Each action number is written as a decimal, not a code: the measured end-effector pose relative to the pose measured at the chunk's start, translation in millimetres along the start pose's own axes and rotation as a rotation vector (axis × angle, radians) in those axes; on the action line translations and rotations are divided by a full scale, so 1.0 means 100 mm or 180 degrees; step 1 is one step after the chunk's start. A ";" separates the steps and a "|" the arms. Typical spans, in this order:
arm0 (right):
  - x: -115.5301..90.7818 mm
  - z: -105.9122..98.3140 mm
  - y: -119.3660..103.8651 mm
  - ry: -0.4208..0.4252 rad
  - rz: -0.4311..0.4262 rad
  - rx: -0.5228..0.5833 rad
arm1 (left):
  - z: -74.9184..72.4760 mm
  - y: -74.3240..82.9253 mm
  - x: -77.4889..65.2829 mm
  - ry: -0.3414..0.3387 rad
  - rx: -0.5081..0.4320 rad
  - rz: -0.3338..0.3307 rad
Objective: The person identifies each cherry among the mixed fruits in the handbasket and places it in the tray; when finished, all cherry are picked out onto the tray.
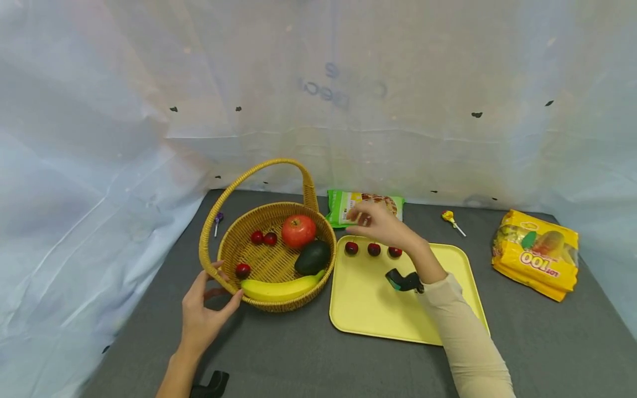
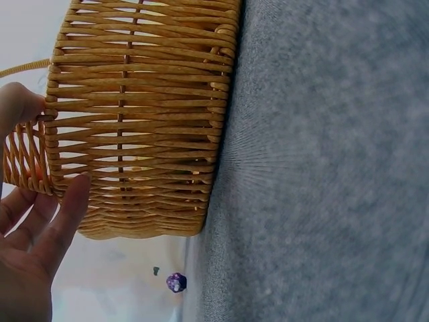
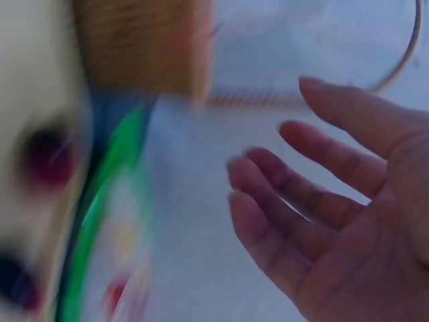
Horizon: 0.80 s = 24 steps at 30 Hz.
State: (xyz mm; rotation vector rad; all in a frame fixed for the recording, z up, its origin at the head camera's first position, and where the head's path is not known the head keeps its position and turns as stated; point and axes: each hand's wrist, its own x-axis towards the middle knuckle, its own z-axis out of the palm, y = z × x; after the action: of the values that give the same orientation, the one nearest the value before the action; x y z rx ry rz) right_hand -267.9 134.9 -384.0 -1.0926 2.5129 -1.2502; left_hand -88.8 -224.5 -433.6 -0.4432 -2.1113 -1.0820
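Observation:
A woven basket with a tall arched handle holds a red apple, a dark avocado, a banana and three cherries. My left hand grips its left rim by the foot of the handle; in the left wrist view, thumb and fingers of that hand lie around the wicker there. Over the far edge of a yellow tray, my right hand hovers with loosely bent fingers and nothing in them. Three cherries lie in a row on the tray, just below it.
Behind the tray lies a green food packet, partly hidden by the right hand. A yellow lollipop and a yellow candy bag are to the right. Left of the basket lies a purple lollipop. White sheeting rises behind the grey table.

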 end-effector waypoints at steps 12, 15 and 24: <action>1.30 0.83 -0.81 -0.1759 -0.0598 0.0334 | -0.04 0.00 -0.03 0.0043 -0.0030 -0.0030; 1.44 1.04 -0.85 -0.2099 -0.0473 0.0338 | -0.04 -0.01 -0.02 0.0037 -0.0035 -0.0020; 1.52 1.44 -0.76 -0.2397 -0.0003 0.0514 | 0.02 0.00 0.00 0.0030 -0.0136 0.0039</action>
State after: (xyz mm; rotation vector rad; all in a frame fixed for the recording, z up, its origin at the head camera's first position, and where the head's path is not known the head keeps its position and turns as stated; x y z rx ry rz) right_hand -278.5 -87.2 -391.9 -1.2248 1.8138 -0.8030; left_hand -89.2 -222.8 -434.5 -0.4701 -2.0779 -1.1218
